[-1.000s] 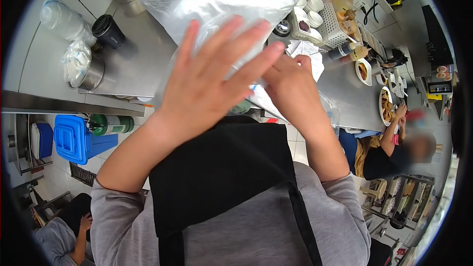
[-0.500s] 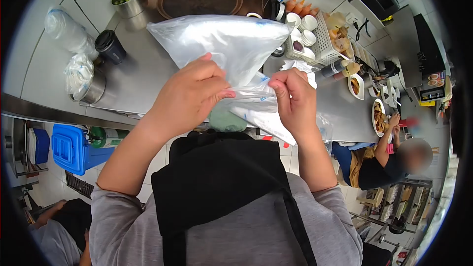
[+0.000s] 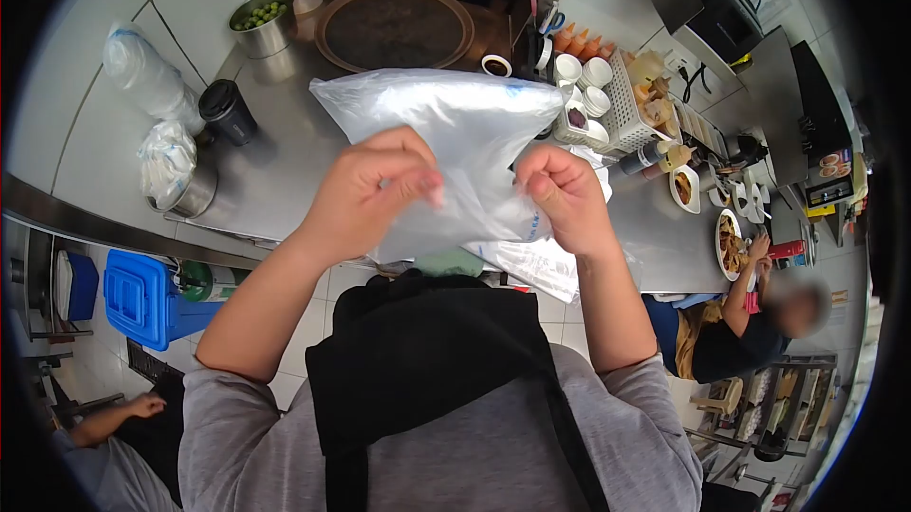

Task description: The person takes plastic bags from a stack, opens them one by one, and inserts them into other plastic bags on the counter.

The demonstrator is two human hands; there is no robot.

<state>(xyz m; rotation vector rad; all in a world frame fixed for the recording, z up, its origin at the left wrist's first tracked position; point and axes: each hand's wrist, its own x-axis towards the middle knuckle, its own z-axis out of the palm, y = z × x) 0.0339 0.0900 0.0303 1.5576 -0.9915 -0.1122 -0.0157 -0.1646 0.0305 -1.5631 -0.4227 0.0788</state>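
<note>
A clear plastic bag (image 3: 436, 113) with blue print spreads out in front of me above the steel counter. My left hand (image 3: 375, 194) is closed at its near left part, thumb against curled fingers; the fingertips are slightly blurred. Opposite it, my right hand (image 3: 569, 197) pinches the bag's right side between thumb and forefinger. The bag hangs loosely between and below both hands. Under my right hand lies a flat, shiny plastic packet (image 3: 546, 260) at the counter's near edge. Beside that packet, a greenish bundle (image 3: 448, 262) is partly hidden by the bag.
On the left stand a dark tumbler (image 3: 228, 111), a metal pot of green fruits (image 3: 263, 23) and a can of bags (image 3: 195, 191). A round tray (image 3: 394, 26) lies behind. Cups (image 3: 596, 74) and a white basket (image 3: 626, 109) line the right. A co-worker (image 3: 735, 327) handles a food plate (image 3: 730, 244).
The gathered plastic between my hands has loosened and spread downward. My hands have moved slightly apart, and the bag's far edge is lower in view. The person at lower left has raised a hand.
</note>
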